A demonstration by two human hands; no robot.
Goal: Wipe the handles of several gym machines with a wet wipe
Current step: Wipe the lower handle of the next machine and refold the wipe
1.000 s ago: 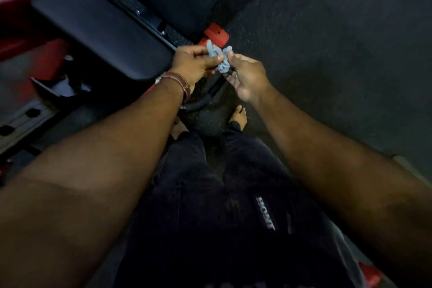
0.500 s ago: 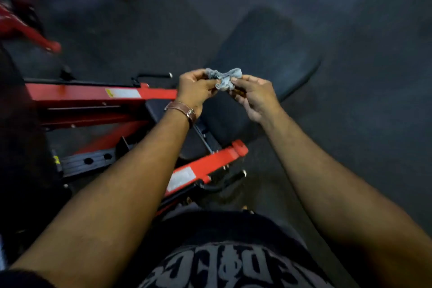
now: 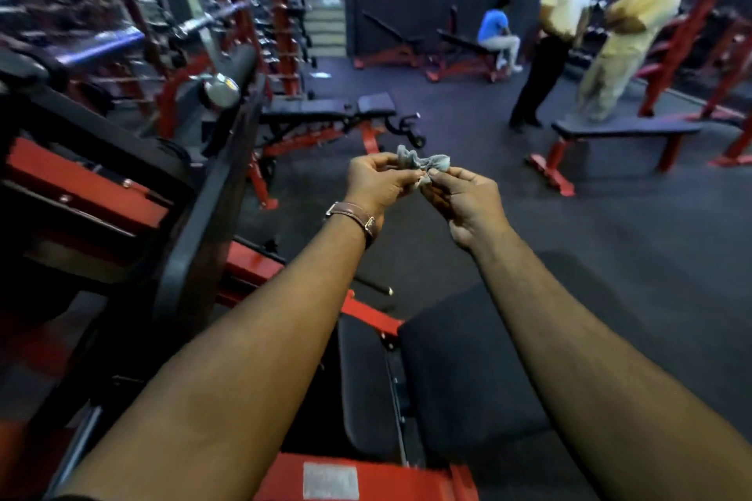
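— Since a moment ago your view has lifted from the machine below you to the gym hall; your hands haven't let go of the wipe.

— What's around the black seat pad [image 3: 468,378]?

— Dark rubber floor [image 3: 610,240] beyond it, red frame [image 3: 366,476] at its near edge, a flat bench [image 3: 626,128] far beyond on the right, people standing behind that.

— And the wet wipe [image 3: 423,163]?

— Crumpled, in the air above the pad. Your left hand [image 3: 376,185] pinches one end, your right hand [image 3: 468,197] the other, fingers curled, fingertips nearly meeting.
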